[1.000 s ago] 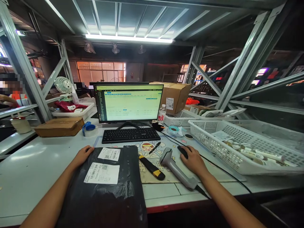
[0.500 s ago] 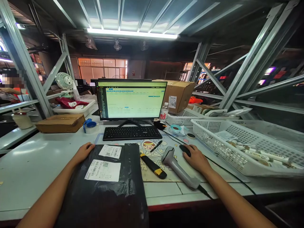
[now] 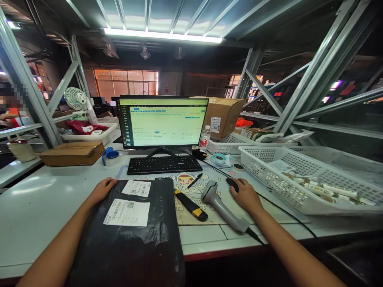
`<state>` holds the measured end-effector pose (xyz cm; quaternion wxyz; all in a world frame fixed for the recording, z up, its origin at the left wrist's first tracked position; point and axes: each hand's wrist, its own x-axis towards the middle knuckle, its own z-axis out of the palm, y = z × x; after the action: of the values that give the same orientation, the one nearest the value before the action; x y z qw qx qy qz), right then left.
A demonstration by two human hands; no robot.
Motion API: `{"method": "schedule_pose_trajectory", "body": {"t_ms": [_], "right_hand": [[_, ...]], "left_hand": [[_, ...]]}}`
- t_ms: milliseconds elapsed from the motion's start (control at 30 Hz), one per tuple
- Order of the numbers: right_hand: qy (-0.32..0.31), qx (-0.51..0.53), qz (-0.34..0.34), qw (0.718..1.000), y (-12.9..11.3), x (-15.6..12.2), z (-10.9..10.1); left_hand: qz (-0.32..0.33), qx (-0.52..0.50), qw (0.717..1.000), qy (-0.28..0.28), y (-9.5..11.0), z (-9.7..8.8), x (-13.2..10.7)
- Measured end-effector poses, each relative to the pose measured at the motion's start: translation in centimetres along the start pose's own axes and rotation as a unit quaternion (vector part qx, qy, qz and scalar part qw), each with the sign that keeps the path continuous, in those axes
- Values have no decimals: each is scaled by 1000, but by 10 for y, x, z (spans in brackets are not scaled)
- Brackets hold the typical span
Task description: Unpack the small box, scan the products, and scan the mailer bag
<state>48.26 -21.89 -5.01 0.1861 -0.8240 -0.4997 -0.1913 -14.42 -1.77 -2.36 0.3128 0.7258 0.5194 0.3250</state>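
Observation:
A black plastic parcel (image 3: 131, 235) with two white labels lies on the white table (image 3: 38, 207) in front of me. My left hand (image 3: 101, 190) rests at the parcel's upper left corner, fingers curled on its edge. Over a black computer mouse (image 3: 232, 183) lies my right hand (image 3: 247, 195), fingers wrapped on it. A grey barcode scanner (image 3: 220, 206) lies just left of that hand. A black and yellow utility knife (image 3: 191, 205) and a black pen (image 3: 195, 180) lie on the printed mat.
A monitor (image 3: 163, 122) and black keyboard (image 3: 164, 164) stand behind the parcel. White baskets (image 3: 299, 187) fill the right side. A flat brown box (image 3: 72, 153), tape roll (image 3: 111, 156), cardboard carton (image 3: 224, 115) and fan (image 3: 74, 99) sit further back. Another person is at far left.
The view shifted slightly; both hands stay where they were, the left on the parcel corner and the right on the mouse.

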Motion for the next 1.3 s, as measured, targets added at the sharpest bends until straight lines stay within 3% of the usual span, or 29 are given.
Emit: {"method": "schedule_pose_trajectory", "body": {"t_ms": [200,333,500,1300], "right_hand": [[1,9,-15,1000,-3,-2,-6],[-17,17,-46,999,-4,-4,-8],[-15,13,-35,999,-4,-2,-6],[-23,10,-28,999,-4,-4,-7]], "left_hand": [[12,-3,1000,7,-2,0,1],[-10,-3,1000,-15,7,-2,-3],[-20,-1,1000,-22,17,-4,-7],[-21,12,1000,-18,5,-2,-2]]}}
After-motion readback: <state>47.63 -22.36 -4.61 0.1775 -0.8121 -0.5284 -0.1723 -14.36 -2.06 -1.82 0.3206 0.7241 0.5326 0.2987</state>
